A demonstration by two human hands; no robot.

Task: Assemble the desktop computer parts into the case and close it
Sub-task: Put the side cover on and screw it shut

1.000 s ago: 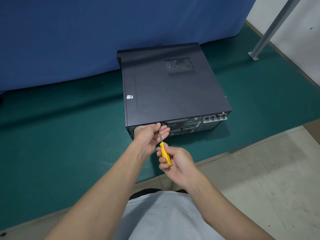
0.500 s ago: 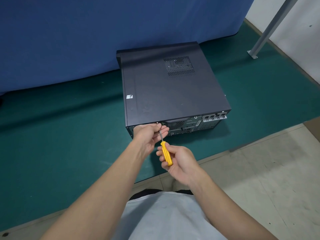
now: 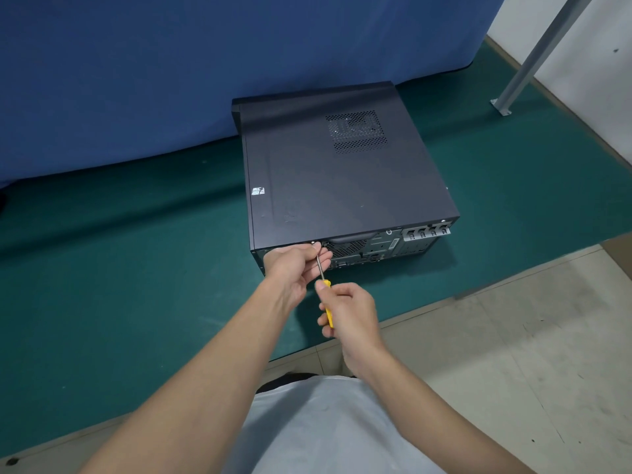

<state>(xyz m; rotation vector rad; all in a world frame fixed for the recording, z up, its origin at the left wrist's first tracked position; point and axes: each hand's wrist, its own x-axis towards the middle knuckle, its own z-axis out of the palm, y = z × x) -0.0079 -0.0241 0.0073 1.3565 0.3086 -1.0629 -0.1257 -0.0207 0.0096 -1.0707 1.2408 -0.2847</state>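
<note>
The case (image 3: 342,186) lies flat on the green mat (image 3: 136,285), lid on, with its rear panel (image 3: 376,248) facing the near side. A vent grille (image 3: 357,131) sits in the lid's far right part and a small sticker (image 3: 258,191) near its left edge.

The screwdriver (image 3: 329,316) points up and away, its tip at the top left corner of the rear panel, just under the lid edge. The right hand (image 3: 349,309) grips the yellow handle, fingers curled round it and thumb on its upper end. The left hand (image 3: 290,265) rests against the rear panel, fingertips pinching the metal shaft close to the tip. Whether a screw sits at the tip cannot be told.

A blue curtain (image 3: 171,63) hangs behind the case. A metal post (image 3: 533,56) stands at far right, and grey floor (image 3: 513,336) lies on the near right.
</note>
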